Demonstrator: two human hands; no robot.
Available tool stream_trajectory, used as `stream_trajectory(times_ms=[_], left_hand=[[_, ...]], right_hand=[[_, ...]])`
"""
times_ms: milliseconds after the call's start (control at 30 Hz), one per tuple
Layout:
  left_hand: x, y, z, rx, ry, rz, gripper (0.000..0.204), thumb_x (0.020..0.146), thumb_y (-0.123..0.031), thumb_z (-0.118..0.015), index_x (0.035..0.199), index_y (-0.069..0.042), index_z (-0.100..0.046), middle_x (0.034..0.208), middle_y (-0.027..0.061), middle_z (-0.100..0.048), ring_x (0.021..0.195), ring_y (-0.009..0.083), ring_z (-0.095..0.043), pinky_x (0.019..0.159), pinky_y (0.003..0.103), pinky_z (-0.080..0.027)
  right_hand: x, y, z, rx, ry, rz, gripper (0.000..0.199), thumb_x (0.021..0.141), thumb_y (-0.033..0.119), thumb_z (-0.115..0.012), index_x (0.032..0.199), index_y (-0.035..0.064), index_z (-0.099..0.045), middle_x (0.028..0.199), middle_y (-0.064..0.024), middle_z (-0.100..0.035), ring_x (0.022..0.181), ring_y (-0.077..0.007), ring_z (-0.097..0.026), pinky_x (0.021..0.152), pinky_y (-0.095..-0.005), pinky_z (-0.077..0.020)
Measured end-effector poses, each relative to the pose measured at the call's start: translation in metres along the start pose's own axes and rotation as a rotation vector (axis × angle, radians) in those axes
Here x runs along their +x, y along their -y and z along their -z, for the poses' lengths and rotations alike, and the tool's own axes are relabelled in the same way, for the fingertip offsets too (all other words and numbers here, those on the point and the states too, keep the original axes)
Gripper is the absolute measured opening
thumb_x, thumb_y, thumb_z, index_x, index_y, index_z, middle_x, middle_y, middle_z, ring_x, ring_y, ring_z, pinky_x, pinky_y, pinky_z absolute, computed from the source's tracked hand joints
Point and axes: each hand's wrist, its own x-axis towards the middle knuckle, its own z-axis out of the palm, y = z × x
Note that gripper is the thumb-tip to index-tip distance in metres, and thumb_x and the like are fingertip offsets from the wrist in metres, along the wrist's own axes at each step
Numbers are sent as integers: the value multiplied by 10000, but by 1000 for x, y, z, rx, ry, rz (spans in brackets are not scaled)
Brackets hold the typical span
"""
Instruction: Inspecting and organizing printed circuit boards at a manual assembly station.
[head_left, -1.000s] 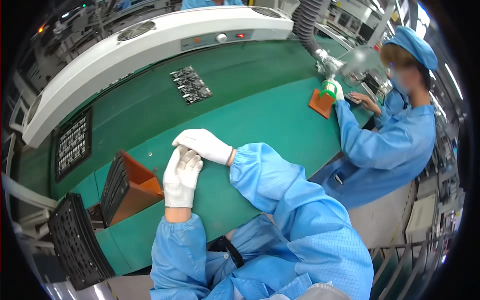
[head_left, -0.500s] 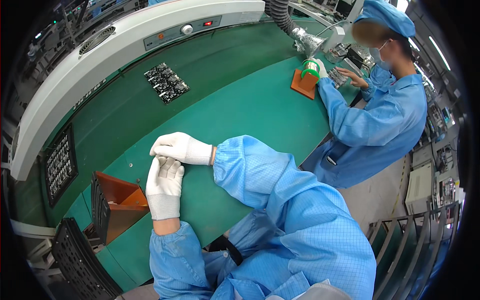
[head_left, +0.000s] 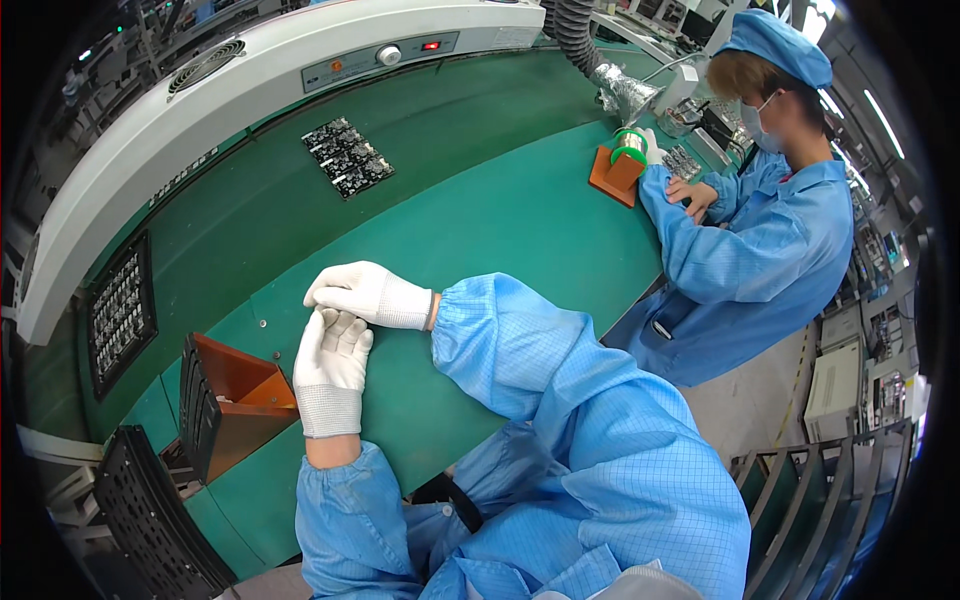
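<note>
Both my hands wear white knitted gloves and rest close together over the green bench top (head_left: 520,210). My left hand (head_left: 332,365) lies palm up, fingers loosely bent and apart from the thumb, with nothing visible in the palm. Across its fingertips reaches my right hand (head_left: 368,294), back upward, its fingers loosely stretched to the left. What lies under the right fingers is hidden, but no object shows in them. Just left of my left hand stands an orange-brown open box (head_left: 245,420) with a black slotted front.
Beyond my hands lies a black populated circuit board panel (head_left: 348,157); a dark tray of small boards (head_left: 120,315) sits far left. A white hood (head_left: 290,70) arches overhead. At right, a co-worker (head_left: 740,240) sits by a green-rimmed wire spool (head_left: 630,148). Black racks (head_left: 160,510) stand lower left.
My hands keep the same pose. The view has shifted slightly. The co-worker's bare hand has moved down and left, nearer the other forearm.
</note>
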Motion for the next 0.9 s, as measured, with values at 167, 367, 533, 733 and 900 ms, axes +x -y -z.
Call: stream_trajectory(times_ms=[167, 367, 533, 733, 900], left_hand=[[2, -2, 5, -7, 8, 10, 212, 1001, -226, -577, 1053, -26, -627, 1019, 127, -685, 924, 252, -672, 815, 384, -564], [0, -7, 7, -10, 0, -3, 208, 1004, -226, -575, 1050, -30, -628, 1023, 136, -684, 922, 253, -673, 800, 383, -573], [0, -9, 8, -30, 16, 9, 209, 1010, -223, -565, 1048, -26, -622, 1024, 146, -679, 923, 256, -669, 797, 385, -577], [-3, -10, 8, -12, -16, -13, 219, 1012, -221, -563, 1056, -13, -612, 1016, 149, -674, 916, 257, -668, 800, 387, -578], [-4, -8, 9, -25, 2, -1, 216, 1012, -218, -560, 1060, -13, -612, 1013, 149, -671, 919, 257, -664, 799, 389, -578]], right_hand=[[2, -2, -2, -29, 26, -4, 323, 964, 302, -544, 1055, 39, -709, 1025, -82, -705, 981, -172, -653, 915, -302, -509], [6, -4, -9, -28, 33, -8, 325, 974, 304, -541, 1063, 41, -709, 1027, -79, -705, 979, -170, -653, 917, -302, -510], [7, -4, -11, 1, -4, 23, 297, 935, 271, -559, 1013, 31, -715, 974, -98, -722, 934, -196, -675, 882, -308, -525], [6, 1, -11, -21, 51, -8, 317, 973, 301, -552, 1071, 43, -707, 1044, -78, -699, 999, -174, -647, 928, -308, -503], [4, 1, -11, -44, 45, 2, 314, 972, 295, -547, 1071, 45, -707, 1047, -83, -699, 996, -180, -647, 928, -311, -502]])
